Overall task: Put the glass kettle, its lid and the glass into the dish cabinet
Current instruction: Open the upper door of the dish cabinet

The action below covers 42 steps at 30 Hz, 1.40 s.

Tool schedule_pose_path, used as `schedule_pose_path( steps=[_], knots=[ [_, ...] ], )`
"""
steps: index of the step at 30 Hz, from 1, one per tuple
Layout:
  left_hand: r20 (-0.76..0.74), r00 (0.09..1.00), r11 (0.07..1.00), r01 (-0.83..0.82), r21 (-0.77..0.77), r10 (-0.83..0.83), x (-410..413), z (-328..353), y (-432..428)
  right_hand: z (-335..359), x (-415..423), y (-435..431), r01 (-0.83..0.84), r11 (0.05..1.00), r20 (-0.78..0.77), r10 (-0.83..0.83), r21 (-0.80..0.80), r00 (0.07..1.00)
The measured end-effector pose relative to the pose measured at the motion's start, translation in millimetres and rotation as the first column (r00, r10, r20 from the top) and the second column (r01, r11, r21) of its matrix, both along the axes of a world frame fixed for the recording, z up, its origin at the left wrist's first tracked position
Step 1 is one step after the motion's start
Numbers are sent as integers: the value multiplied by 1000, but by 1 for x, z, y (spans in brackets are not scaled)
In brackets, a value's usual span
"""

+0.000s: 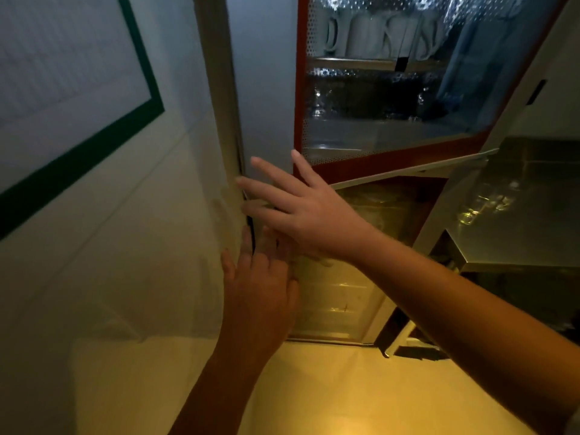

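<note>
Pale wall (94, 215) fills the left. Left hand (260, 277) and right hand (307, 211), fingers straight and spread, touch the grey panel (263, 73) just left of the open dish cabinet (392, 160); the glassware inside is too blurred to identify.

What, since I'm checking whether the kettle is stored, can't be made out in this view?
Head view only:
- Lower shelf: its glassware is dim and blurred by glare, so no single piece can be identified.
- White mugs: upper parts cut off by the frame's top edge.
- Left hand: fingertips partly hidden under the right hand.
</note>
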<state>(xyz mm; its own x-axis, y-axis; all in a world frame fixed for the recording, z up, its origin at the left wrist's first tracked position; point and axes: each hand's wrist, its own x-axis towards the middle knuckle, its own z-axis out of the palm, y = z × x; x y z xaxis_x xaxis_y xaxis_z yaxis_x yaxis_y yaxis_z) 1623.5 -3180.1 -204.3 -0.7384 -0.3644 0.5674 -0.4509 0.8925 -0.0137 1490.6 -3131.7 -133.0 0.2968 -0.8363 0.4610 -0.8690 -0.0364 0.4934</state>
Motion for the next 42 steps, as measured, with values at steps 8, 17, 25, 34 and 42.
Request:
schedule_pose_path(
  steps=[8, 17, 25, 34, 42],
  knots=[
    [-19, 1000, 999, -10, -34, 10, 16, 20, -10, 42, 1, -32, 209, 978, -397, -183, 23, 899],
    [17, 1000, 998, -3, -70, 4, 15, 27, -9, 49, -7, -42, 313, 950, -458, -278, 2, 844],
    [-32, 999, 999, 16, -43, -18, 17, 46, -8, 38, -5, -22, 216, 974, -421, -222, -61, 879],
    [-71, 996, 998, 53, 25, -51, 29, 56, 1, 36, 8, 27, 104, 989, -328, -135, -110, 935],
    [-286, 930, 964, 259, 60, -232, 38, 64, 21, 33, 15, 79, 87, 992, -366, -114, -91, 924]
  ],
)
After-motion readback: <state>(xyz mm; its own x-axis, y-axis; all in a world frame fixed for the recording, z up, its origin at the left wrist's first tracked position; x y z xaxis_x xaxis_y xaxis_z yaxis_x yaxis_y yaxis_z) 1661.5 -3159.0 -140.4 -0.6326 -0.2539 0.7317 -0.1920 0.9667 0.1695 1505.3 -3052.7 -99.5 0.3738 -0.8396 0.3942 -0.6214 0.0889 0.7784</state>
